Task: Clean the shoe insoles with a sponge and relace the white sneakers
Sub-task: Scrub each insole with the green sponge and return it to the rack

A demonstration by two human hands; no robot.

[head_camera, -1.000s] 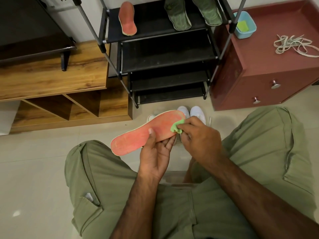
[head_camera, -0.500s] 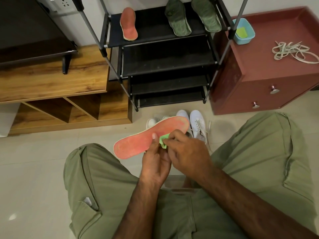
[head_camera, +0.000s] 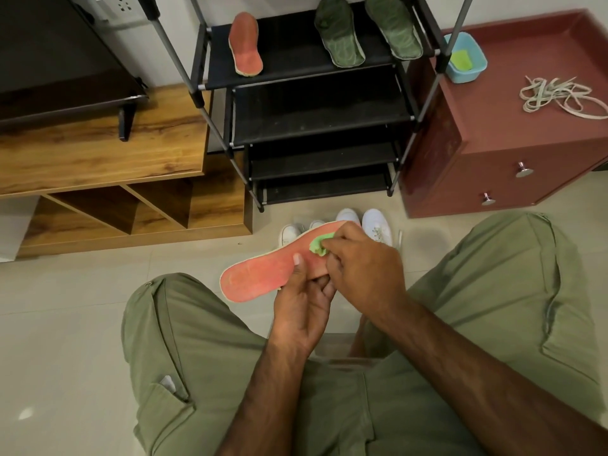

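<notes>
Three furniture pieces stand on the tiled floor point(head_camera: 65, 324): a wooden unit point(head_camera: 98, 153), a black shoe rack point(head_camera: 322, 103) and a red cabinet point(head_camera: 493, 133); the white sneakers point(head_camera: 376, 225) lie before the rack. The left hand point(head_camera: 302, 307) grips the orange insole point(head_camera: 260, 274) above the floor with curled fingers, and the right hand point(head_camera: 365, 271) pinches the green sponge point(head_camera: 318, 245) on it. Since half a second ago, the sponge has moved from the left thumb toward the insole's far end.

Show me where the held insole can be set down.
Top shelf: bare strip between the orange insole and the green insoles; its right end is crowded. The second shelf lies bare. Cabinet top: free in front of the blue tub, left of the laces.
</notes>
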